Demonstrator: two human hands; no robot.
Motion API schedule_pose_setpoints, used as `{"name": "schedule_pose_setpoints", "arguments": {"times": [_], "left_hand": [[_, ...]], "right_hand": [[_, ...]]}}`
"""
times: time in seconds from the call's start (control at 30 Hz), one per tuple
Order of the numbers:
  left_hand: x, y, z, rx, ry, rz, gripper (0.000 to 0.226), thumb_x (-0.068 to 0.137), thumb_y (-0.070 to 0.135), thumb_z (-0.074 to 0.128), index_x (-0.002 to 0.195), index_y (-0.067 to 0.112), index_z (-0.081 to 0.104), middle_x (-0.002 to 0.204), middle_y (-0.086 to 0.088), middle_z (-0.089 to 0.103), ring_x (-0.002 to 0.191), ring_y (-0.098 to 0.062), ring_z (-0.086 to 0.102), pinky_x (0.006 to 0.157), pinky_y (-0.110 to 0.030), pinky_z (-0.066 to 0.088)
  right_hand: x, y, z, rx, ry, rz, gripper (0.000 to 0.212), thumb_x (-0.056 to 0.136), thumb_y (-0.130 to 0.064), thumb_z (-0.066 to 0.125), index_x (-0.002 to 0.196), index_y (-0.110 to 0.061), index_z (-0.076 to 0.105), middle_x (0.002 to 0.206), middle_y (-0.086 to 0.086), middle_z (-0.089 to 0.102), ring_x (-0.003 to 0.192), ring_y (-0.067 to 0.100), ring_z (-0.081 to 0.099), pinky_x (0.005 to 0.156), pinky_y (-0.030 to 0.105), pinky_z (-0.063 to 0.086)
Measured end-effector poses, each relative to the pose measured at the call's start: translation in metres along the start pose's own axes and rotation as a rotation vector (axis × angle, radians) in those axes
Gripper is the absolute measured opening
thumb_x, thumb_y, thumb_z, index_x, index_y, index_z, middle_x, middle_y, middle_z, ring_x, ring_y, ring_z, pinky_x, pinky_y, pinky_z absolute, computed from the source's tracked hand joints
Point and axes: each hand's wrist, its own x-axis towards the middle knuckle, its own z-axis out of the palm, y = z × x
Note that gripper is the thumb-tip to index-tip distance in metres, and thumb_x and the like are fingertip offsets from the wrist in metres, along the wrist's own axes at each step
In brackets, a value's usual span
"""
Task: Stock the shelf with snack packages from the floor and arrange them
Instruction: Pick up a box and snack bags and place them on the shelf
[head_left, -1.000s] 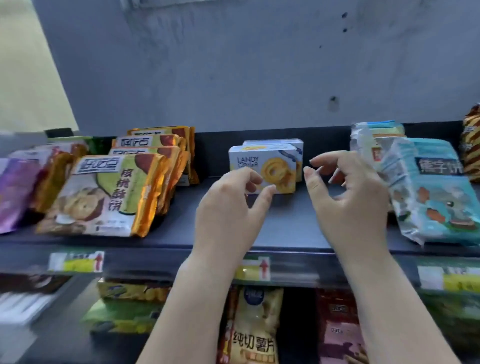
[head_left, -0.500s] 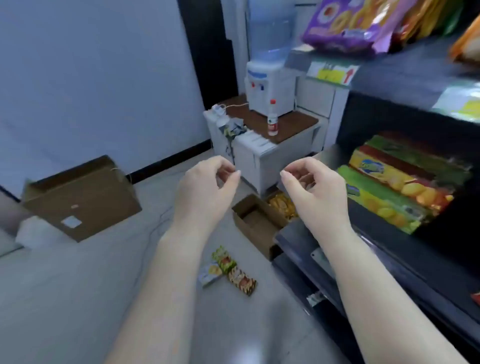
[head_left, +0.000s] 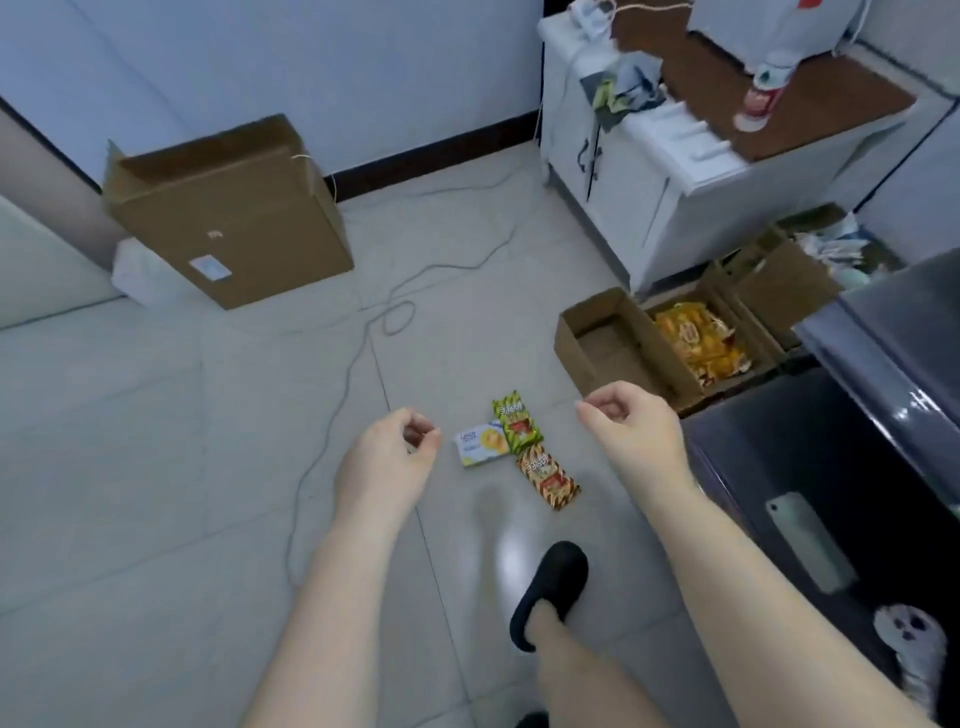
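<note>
Now the view has dropped to floor packages (head_left: 511, 447), hands (head_left: 387, 457) empty.

Small shop stockroom, dark shelf (head_left: 883, 332), snack carton (head_left: 698, 343), tiled floor (head_left: 156, 467)

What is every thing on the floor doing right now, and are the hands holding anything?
left hand: loosely curled, holding nothing
right hand: loosely curled, holding nothing
white box: flat on floor
green pack: flat on floor
brown pack: flat on floor
small carton: open
</note>
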Motion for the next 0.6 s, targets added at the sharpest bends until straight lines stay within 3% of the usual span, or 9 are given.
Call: {"name": "schedule_pose_setpoints", "arguments": {"times": [0.23, 0.4, 0.6], "left_hand": [[0.131, -0.063, 0.109, -0.039, -0.089, -0.227, 0.007, 0.083, 0.024, 0.058, 0.077, 0.023, 0.056, 0.074, 0.005, 0.058, 0.084, -0.027, 0.06, 0.073, -0.033, 0.047], [0.204, -0.141, 0.22, -0.06, -0.187, -0.42, 0.004, 0.084, 0.026, 0.056, 0.085, 0.022, 0.056, 0.095, 0.0, 0.064, 0.093, -0.025, 0.061, 0.08, -0.032, 0.047], [0.266, -0.243, 0.338, -0.072, -0.302, -0.575, 0.029, 0.085, 0.028, 0.054, 0.111, 0.015, 0.056, 0.109, -0.003, 0.064, 0.098, -0.026, 0.061, 0.086, -0.035, 0.049]], "right_hand": [[0.145, 0.064, 0.102, -0.072, -0.14, 0.142, 0.012, 0.087, -0.021, 0.059, 0.092, -0.012, 0.064, 0.076, -0.005, 0.056, 0.069, 0.007, 0.05, 0.056, 0.022, 0.036], [0.232, 0.159, 0.199, -0.187, -0.168, 0.283, 0.021, 0.091, -0.024, 0.052, 0.104, -0.011, 0.061, 0.094, 0.002, 0.059, 0.09, 0.02, 0.054, 0.072, 0.026, 0.036], [0.298, 0.292, 0.299, -0.34, -0.21, 0.448, 0.031, 0.089, -0.03, 0.054, 0.111, -0.009, 0.056, 0.116, 0.011, 0.061, 0.105, 0.028, 0.057, 0.083, 0.034, 0.045]]}}
